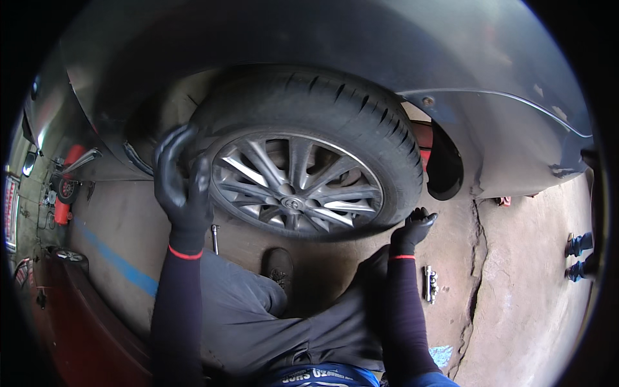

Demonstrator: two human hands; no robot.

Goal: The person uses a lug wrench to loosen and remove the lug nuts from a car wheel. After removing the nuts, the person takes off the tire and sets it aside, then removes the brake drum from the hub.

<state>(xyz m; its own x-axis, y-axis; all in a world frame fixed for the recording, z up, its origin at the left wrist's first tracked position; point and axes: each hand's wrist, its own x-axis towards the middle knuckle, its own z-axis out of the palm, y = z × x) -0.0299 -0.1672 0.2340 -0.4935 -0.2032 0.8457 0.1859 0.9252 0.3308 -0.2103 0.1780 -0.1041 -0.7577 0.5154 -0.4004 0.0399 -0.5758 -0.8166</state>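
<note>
A car wheel (293,187) with a black tire and silver spoked rim stands in front of me, under the dark fender (290,39) of a car. My left hand (180,177), in a black glove, is raised beside the tire's left side with its fingers spread and nothing in it. At the tire's lower right is my right hand (413,232), also gloved. Its fingers are curled in, and no object shows in them. On the floor below the wheel lies a ratchet (215,239). To the right of my leg lies a small metal rail with sockets (431,284).
My shoe (279,266) is close under the wheel. A red part (422,137) shows behind the tire. At the lower left is a dark red car panel (84,322); farther off stands a red cylinder (62,213). A crack (478,284) runs along the concrete floor.
</note>
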